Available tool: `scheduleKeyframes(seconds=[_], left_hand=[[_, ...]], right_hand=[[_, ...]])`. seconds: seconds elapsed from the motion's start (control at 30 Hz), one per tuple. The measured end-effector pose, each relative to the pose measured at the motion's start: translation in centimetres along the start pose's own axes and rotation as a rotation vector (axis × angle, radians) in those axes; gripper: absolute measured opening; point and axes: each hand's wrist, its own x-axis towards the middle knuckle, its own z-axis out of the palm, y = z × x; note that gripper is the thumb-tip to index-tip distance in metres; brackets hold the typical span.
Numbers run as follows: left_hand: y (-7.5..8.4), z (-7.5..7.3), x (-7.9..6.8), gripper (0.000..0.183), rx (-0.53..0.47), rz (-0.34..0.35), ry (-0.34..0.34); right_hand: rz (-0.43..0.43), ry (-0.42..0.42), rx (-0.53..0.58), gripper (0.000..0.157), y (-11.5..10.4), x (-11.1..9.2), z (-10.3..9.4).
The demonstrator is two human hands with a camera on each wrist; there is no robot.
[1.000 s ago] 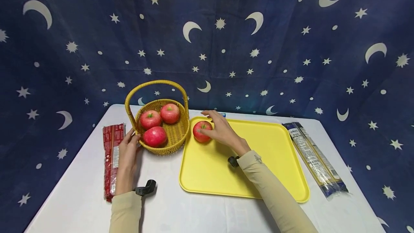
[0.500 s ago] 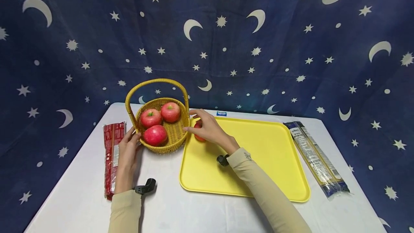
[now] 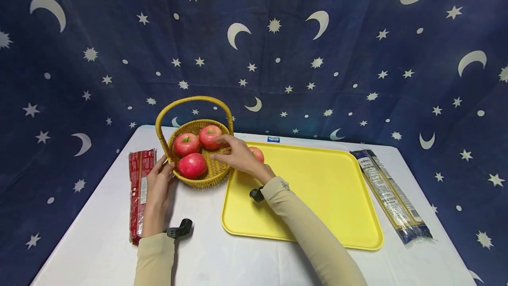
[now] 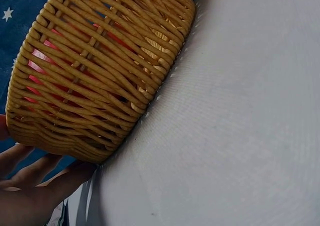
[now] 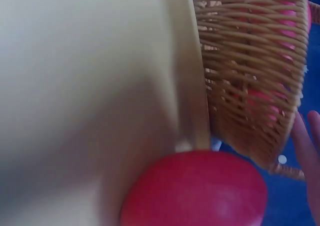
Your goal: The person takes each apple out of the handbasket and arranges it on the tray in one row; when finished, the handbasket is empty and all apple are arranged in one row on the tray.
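A yellow woven basket [image 3: 204, 182] with a tall handle stands at the left and holds three red apples [image 3: 192, 165]. My left hand [image 3: 158, 189] rests against its left side, fingers along the outer wall and rim. My right hand [image 3: 242, 158] reaches over the basket's right rim, thumb and fingers spread. Its fingertips overlap the edge of the back right apple [image 3: 209, 137]. Partly hidden behind this hand, another apple [image 3: 257, 153] lies on the yellow tray [image 3: 313, 202]; it shows large and red in the right wrist view.
A red plastic packet [image 3: 139, 197] lies left of my left hand. On the right, beyond the tray, is a long clear and blue packet [image 3: 390, 195]. A small blue packet [image 3: 273, 139] sits behind the tray. A dark star-patterned cloth [image 3: 278, 47] hangs behind the table.
My right hand has moved left, from around the apple on the tray to above the basket. That apple stays on the tray. My left hand stays at the basket's side.
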Motion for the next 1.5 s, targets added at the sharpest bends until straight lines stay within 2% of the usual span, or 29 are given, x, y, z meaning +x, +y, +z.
scheduleKeyframes(seconds=[0.17, 0.37, 0.63, 0.8, 1.1, 1.37, 1.5], left_hand=[[0.0, -0.2, 0.1, 0.058, 0.001, 0.002, 0.001], [0.1, -0.2, 0.0, 0.058, -0.022, 0.005, -0.009], [0.0, -0.2, -0.1, 0.058, -0.009, 0.015, -0.017], [-0.2, -0.3, -0.1, 0.058, -0.036, 0.021, -0.027], [-0.3, -0.4, 0.0, 0.060, -0.043, 0.027, -0.030], [-0.3, -0.2, 0.1, 0.060, -0.036, 0.032, -0.018], [-0.3, -0.2, 0.2, 0.059, -0.036, 0.038, -0.016]], right_hand=[[0.036, -0.005, -0.053, 0.062, -0.3, 1.2, 1.2], [0.026, 0.016, -0.127, 0.052, -0.6, 2.5, 2.6], [0.026, -0.005, -0.155, 0.050, -0.9, 3.5, 4.3], [0.045, -0.016, -0.154, 0.051, -1.0, 3.7, 5.0], [0.163, -0.122, -0.144, 0.055, -1.0, 4.0, 4.5], [0.210, -0.216, -0.134, 0.063, -0.8, 4.2, 4.4], [0.206, -0.239, -0.141, 0.066, -0.9, 4.2, 4.6]])
